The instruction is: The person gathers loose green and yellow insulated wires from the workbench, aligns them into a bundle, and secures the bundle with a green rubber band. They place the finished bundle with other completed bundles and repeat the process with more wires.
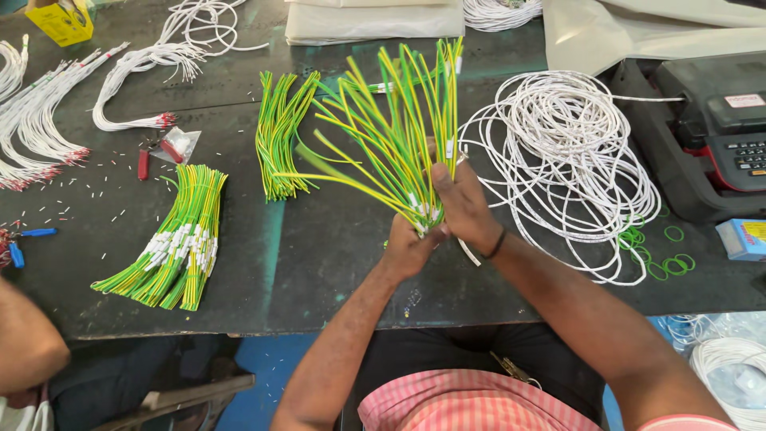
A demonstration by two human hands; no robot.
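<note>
My left hand [408,249] grips the lower end of a bunch of green-and-yellow wires [395,132] that fans upward over the dark table [319,263]. My right hand [463,203] holds the same bunch just above, fingers wrapped round the wires near their white sleeves. A black band sits on my right wrist. On the table to the left lie a bundle of green-and-yellow wires with white sleeves [177,239] and a second loose bundle [279,136].
A big coil of white wire [570,160] lies to the right, with green rubber bands [666,259] beside it. A black label printer [710,128] stands far right. White wire bunches [48,120] and a yellow box [60,20] are at left. Another person's arm [24,343] is at lower left.
</note>
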